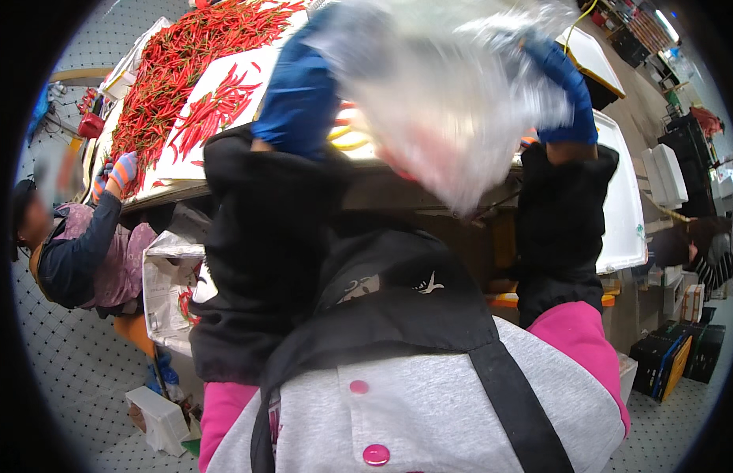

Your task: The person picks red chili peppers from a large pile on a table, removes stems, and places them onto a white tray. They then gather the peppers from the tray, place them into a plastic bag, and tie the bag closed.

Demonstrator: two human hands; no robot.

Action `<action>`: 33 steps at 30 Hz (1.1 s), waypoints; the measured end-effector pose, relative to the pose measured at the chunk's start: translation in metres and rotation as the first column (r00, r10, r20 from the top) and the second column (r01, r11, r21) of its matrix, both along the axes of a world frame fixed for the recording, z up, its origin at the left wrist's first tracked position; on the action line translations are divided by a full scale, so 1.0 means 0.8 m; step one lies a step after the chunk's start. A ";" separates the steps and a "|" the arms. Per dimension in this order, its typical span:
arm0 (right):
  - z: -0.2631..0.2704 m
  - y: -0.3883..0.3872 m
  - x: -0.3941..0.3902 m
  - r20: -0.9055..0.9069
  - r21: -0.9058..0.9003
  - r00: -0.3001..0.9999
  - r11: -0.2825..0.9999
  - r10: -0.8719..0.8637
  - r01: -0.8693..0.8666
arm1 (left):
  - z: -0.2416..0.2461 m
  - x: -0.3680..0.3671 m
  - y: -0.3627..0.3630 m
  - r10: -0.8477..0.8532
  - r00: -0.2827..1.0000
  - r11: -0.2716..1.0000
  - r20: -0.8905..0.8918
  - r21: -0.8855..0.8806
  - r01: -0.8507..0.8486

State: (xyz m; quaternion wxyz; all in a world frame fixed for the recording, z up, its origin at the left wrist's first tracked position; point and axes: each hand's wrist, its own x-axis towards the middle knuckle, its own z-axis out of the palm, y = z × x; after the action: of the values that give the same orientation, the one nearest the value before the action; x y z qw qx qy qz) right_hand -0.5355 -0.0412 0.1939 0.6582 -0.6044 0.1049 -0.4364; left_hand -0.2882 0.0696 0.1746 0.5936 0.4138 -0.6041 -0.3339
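A clear plastic bag (437, 100), blurred by motion, hangs over the table's near edge between my two blue-gloved hands. My left hand (301, 88) is at the bag's left side, its fingers hidden behind the plastic. At the upper right, my right hand (558, 83) grips the bag's edge. Something reddish shows blurred through the lower part of the bag; I cannot tell what it is. To the left of my left hand, loose red chili peppers (216, 109) lie on a white board (180, 162), beside a large heap of red chilies (165, 77) with green stems.
A co-worker in striped gloves (123, 170) is at the heap on the left. A paper-lined white box (171, 251) with some chilies stands below the table. White foam trays (623, 219) are on the right, and black crates (662, 360) stand on the floor.
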 end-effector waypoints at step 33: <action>-0.413 0.006 -0.091 -0.678 0.589 0.705 0.727 0.208 0.352 | -0.258 -0.013 0.193 0.391 0.903 0.731 -0.177 0.656 -0.187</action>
State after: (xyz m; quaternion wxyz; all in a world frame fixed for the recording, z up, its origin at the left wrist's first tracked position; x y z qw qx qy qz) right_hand -0.6086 -0.0365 -0.1361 0.7206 -0.4330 0.5261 -0.1286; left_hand -0.2984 0.2243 -0.0318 0.5528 0.6202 -0.2874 -0.4765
